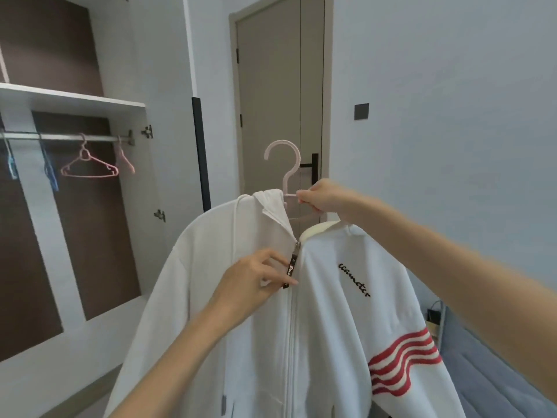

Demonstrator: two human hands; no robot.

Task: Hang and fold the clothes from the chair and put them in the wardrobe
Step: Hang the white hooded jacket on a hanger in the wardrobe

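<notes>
Reaching in from the lower right of the head view, the right forearm slants up and leftward to the right hand (322, 197). Its fingers are curled tight round the pink hanger (285, 181) just beneath the hook, which stands upright above the knuckles. Below this hand the white hooded jacket (316, 327) hangs from the hanger, shoulders spread and the front zipped most of the way up. The left forearm rises from the bottom edge to the left hand (256, 285), lower than the right one and resting against the jacket's chest. Its thumb and forefinger pinch the lower end of the black zip pull (291, 265), the other fingers bent behind. Well to the left of that hand stands the open wardrobe (72, 99), with spare hangers (90, 175) on its rail (60, 136). Beyond the right hand is a closed door (271, 86).
</notes>
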